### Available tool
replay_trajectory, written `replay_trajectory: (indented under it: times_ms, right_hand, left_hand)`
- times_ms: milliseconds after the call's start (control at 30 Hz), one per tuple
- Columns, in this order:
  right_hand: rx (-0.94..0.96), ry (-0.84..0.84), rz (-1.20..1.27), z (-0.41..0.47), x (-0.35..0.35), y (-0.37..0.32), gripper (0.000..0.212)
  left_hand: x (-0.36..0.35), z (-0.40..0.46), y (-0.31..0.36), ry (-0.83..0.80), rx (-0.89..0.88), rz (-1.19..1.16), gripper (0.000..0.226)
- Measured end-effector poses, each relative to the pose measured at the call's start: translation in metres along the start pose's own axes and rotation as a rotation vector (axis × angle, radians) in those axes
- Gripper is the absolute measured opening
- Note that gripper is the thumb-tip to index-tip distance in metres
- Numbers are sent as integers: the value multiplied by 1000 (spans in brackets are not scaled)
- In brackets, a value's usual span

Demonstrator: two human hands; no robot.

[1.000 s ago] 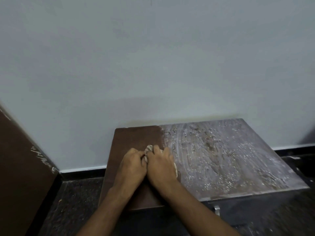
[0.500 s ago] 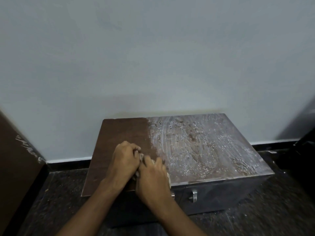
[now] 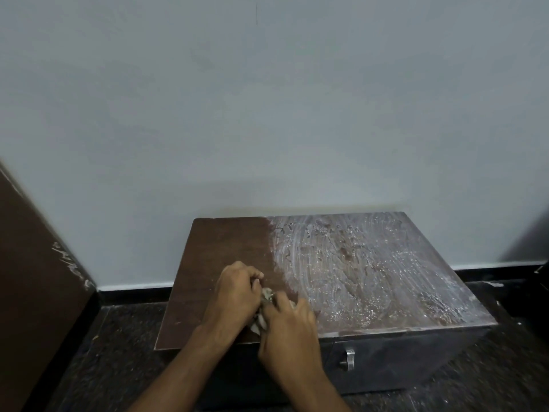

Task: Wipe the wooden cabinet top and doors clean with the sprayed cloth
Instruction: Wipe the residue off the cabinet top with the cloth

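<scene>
the cloth (image 3: pixel 265 307) is a small pale wad, soft and limp, probably damp; it should handle best bunched under the palms. it lies near the front edge of the cabinet top (image 3: pixel 341 272), left of the middle. the left hand (image 3: pixel 234 295) and right hand (image 3: pixel 289 328) both grasp it, fingers curled. the top's left part looks clean dark brown; the rest is streaked white and beaded with droplets.

Two hands (image 3: pixel 237 295), one cloth (image 3: pixel 263 310), one cabinet (image 3: pixel 371 278), one handle (image 3: pixel 349 358).
</scene>
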State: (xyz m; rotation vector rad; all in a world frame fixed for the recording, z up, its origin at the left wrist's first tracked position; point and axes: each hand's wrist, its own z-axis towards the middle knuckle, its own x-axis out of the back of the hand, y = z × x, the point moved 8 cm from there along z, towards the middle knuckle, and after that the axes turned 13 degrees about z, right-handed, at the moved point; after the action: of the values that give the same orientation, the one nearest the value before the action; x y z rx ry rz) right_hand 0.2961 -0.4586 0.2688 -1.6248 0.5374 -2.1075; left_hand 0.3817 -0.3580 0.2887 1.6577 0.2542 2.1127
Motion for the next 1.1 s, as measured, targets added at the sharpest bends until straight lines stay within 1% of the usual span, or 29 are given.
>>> replay_trajectory:
  times_ms: [133,233,333,400,467,500,567,633,700,767,800,833,933,967,1033,1100]
  right_hand:
    - [-86,41,16,28,3,7,39]
    - [24,-11,-12,12,-4,-5,40]
    - [142,-71,1,-4,-7,-15,51]
    - [113,-76,-1,13,-8,-9,49]
    - [78,12,26,43,-5,-7,39]
    - [39,24,48,60,-5,-5,34]
    - [-6,-20,11,83,-12,-6,32]
    - [-44,-59,-47,87,-21,-6,33]
    - [32,-36,-92,74,-25,-11,34]
    - [98,-80,-74,57,-30,-14,42]
    - [124,-64,-93,58,-35,-10,43]
    - [138,-29,-113,68,-38,-6,41]
    - [86,18,-139,118,-38,0,24]
    - [71,22,-135,138,-39,0,24]
    - [17,-33,-133,175,-46,3,32]
    - [-25,-77,-154,204,-52,8,35]
  left_hand:
    - [8,-1,-12,22,15,23,19]
    - [8,1,-20,28,29,16,18]
    - [4,5,-20,35,19,3,18]
    - [3,7,-20,35,19,6,18]
    - [4,7,-22,40,11,6,19]
    - [5,6,-23,38,6,6,19]
    - [6,7,-27,37,2,16,21]
    - [5,11,-35,52,20,14,22]
    - [5,19,-42,95,26,7,20]
    - [4,30,-46,119,17,-7,16]
    - [3,37,-48,122,8,-9,15]
    - [2,45,-50,116,1,-4,15]
    - [-3,66,-56,83,-1,4,17]
    - [-5,72,-58,69,0,7,18]
    - [-10,83,-59,51,-14,17,20]
    - [-13,93,-59,38,-22,23,21]
